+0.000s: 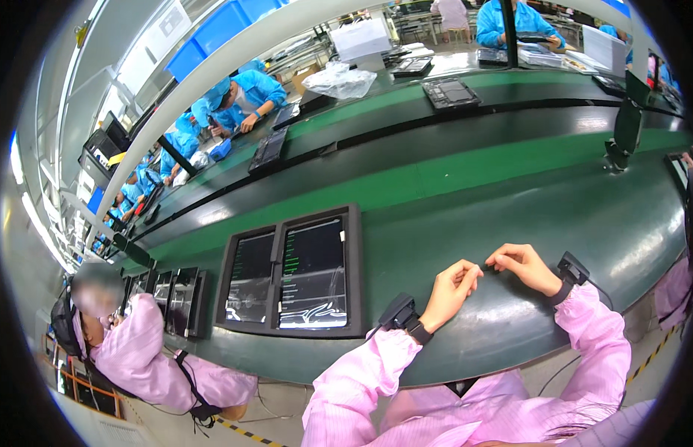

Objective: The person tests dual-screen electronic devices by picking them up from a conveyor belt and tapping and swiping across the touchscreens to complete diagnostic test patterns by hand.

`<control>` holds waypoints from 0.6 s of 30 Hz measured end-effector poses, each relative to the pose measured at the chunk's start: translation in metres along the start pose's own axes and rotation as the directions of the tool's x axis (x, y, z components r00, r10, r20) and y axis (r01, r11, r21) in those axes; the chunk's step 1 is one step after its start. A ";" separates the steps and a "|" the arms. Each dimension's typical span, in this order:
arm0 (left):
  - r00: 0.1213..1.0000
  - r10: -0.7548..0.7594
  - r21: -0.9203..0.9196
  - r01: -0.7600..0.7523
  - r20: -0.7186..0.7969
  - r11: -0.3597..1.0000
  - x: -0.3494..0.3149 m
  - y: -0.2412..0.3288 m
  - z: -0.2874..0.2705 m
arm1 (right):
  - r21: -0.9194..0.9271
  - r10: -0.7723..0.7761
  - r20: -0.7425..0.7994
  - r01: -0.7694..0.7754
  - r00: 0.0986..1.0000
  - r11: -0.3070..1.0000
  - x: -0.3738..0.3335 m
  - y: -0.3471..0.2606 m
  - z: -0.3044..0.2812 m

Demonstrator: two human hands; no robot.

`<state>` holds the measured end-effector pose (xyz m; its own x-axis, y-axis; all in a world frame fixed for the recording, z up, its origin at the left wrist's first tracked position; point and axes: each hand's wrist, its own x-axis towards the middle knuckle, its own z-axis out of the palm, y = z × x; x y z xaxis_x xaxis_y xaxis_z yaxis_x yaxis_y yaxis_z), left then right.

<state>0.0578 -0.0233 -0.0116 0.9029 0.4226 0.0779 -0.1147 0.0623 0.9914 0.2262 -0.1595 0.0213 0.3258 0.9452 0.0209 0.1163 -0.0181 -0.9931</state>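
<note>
My left hand (449, 295) and my right hand (525, 268) hover near each other over the green bench, fingertips a small gap apart. The left fingers are loosely curled in, with no object showing in them. On the right, thumb and fingers come together, and nothing shows between them either. Both wrists wear a black strap with a small dark device. To the left of my hands, a black foam tray (355, 268) lies on the bench, apart from them. In its two compartments sit a left screen panel (250, 276) and a right screen panel (314, 272), both dark with small green marks and pale reflections.
At the left, a co-worker in a pink sleeve (141, 335) sits beside several dark panels (184, 298). Beyond the bench runs a conveyor belt (406, 141), with a device (451, 93) on the far side. A metal post bracket (626, 134) rises at the right. People in blue work opposite.
</note>
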 end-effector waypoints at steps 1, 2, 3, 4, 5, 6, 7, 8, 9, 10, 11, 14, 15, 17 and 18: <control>1.000 -0.001 0.000 0.001 0.002 1.000 0.000 -0.001 0.000 | -0.008 -0.006 0.010 0.006 1.000 1.000 0.001 0.003 -0.002; 1.000 -0.010 0.001 0.010 -0.012 1.000 0.000 0.000 0.000 | -0.008 -0.005 0.003 0.005 1.000 1.000 0.000 0.000 -0.001; 1.000 -0.002 -0.007 0.001 -0.002 1.000 0.000 0.000 0.000 | -0.035 -0.011 0.002 0.011 1.000 0.999 0.000 -0.001 -0.001; 1.000 0.007 -0.015 -0.007 0.007 1.000 0.000 0.001 -0.001 | -0.063 -0.017 0.001 0.017 1.000 0.998 0.001 -0.002 -0.001; 1.000 -0.003 0.010 0.003 0.007 1.000 0.002 0.004 0.000 | -0.059 -0.007 -0.013 0.006 1.000 0.998 0.001 -0.003 -0.001; 1.000 -0.011 0.010 0.011 -0.002 1.000 0.002 0.004 0.000 | -0.063 -0.005 -0.011 0.004 1.000 0.998 0.001 -0.002 -0.002; 1.000 -0.016 0.008 0.016 0.004 1.000 0.002 0.003 0.000 | -0.065 -0.002 -0.009 0.001 1.000 0.998 0.001 -0.001 -0.002; 1.000 -0.018 0.008 0.018 0.011 1.000 0.002 0.003 0.000 | -0.069 -0.002 -0.007 0.001 1.000 0.998 0.001 -0.001 -0.002; 1.000 -0.015 -0.005 0.015 0.009 1.000 0.002 0.004 0.000 | -0.065 0.000 -0.001 0.000 1.000 0.998 0.001 -0.002 -0.001; 1.000 -0.018 -0.004 0.018 0.004 1.000 0.001 0.003 0.000 | -0.065 0.002 -0.005 -0.002 1.000 0.998 0.001 -0.003 -0.001; 1.000 -0.019 0.003 0.019 0.008 1.000 0.001 0.002 0.000 | -0.065 0.004 -0.010 -0.004 1.000 0.998 0.000 -0.004 0.000; 1.000 -0.022 0.007 0.022 0.013 1.000 0.001 0.000 -0.001 | -0.069 0.011 -0.005 -0.011 1.000 0.998 0.000 -0.004 0.001; 1.000 -0.021 0.004 0.021 0.016 1.000 0.001 0.000 -0.001 | -0.066 0.013 -0.003 -0.013 1.000 0.998 0.000 -0.004 0.001; 1.000 -0.024 0.007 0.023 0.018 1.000 0.001 0.001 0.000 | -0.060 0.011 -0.009 -0.012 1.000 0.998 0.000 -0.005 0.000; 1.000 -0.022 0.009 0.022 0.022 1.000 0.001 0.001 0.000 | -0.058 0.014 -0.008 -0.015 1.000 0.998 0.000 -0.005 0.000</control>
<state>0.0584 -0.0227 -0.0104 0.9142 0.4010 0.0583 -0.0910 0.0630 0.9939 0.2257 -0.1593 0.0258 0.3345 0.9424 0.0075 0.1658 -0.0511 -0.9848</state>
